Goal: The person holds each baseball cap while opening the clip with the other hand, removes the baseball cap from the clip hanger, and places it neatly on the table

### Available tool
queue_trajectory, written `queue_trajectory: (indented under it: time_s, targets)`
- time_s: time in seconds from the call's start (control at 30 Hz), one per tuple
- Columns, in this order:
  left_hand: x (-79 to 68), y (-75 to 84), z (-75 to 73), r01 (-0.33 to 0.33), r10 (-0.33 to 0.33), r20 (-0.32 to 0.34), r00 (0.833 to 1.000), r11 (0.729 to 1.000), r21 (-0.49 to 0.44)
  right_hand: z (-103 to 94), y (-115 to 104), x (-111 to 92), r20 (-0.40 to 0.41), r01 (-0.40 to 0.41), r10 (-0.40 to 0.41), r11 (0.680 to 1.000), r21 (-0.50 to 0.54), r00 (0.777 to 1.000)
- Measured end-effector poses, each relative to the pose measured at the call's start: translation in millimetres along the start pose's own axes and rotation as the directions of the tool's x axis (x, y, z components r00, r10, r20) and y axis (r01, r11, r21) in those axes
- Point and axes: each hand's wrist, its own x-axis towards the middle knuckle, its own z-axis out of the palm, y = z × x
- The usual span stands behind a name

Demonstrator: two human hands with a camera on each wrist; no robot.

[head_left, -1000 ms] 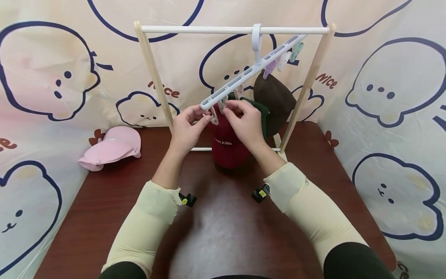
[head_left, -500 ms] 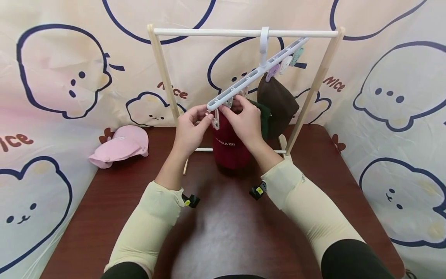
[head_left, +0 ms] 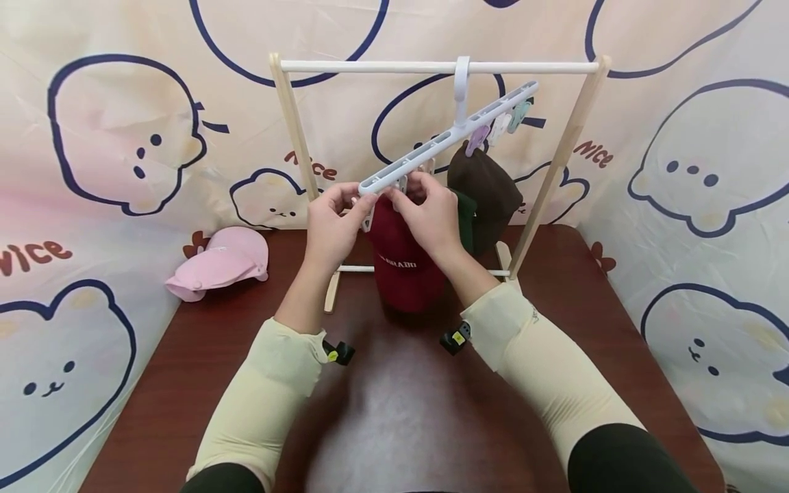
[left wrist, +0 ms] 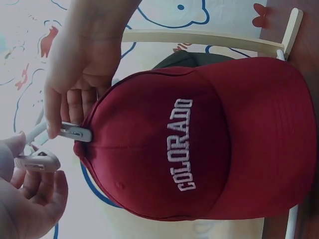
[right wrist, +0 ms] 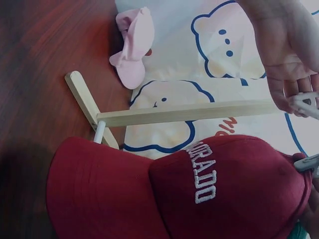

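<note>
Red cap (head_left: 407, 277) hangs brim-down, right of the end clip (left wrist: 40, 163).
We pinch this in our left hand (head_left: 331, 229); our right hand (head_left: 435, 213), nearer the cap, pinches the cap clip (left wrist: 78, 132).

The desk (head_left: 394, 418) is dark reddish-brown, with visible grain and a pale sheen in front of the rack (head_left: 558, 164). The rack stands directly on it, on pale wooden feet (head_left: 331, 294). Left of the rack, apart from it, a pink cap (head_left: 223, 259) lies on the surface.
</note>
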Motion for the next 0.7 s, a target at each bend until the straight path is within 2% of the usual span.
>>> queue_trajectory:
  time_s: [0.2,0.33,0.53,0.7]
  targets:
    - [0.6,0.0,-0.4,0.012,-0.013,-0.013,1.0,1.0,-0.027,-5.7,0.5,0.7,0.075,0.021,-0.023,1.0,0.018,0.997]
    - [0.1,-0.4,-0.6,0.016,-0.017,-0.024,1.0,0.999,-0.035,-10.7,2.0,3.8,0.144,0.008,-0.016,0.998,0.06,0.989]
    - [-1.0,0.3,0.4,0.021,-0.022,-0.023,1.0,0.999,-0.046,-17.5,0.0,8.1,0.209,-0.049,0.018,0.988,0.144,0.978]
    - [-0.9,-3.0,0.9,0.003,-0.005,-0.027,1.0,0.998,-0.069,-18.7,-2.6,10.2,0.229,-0.136,0.078,0.959,0.25,0.97]
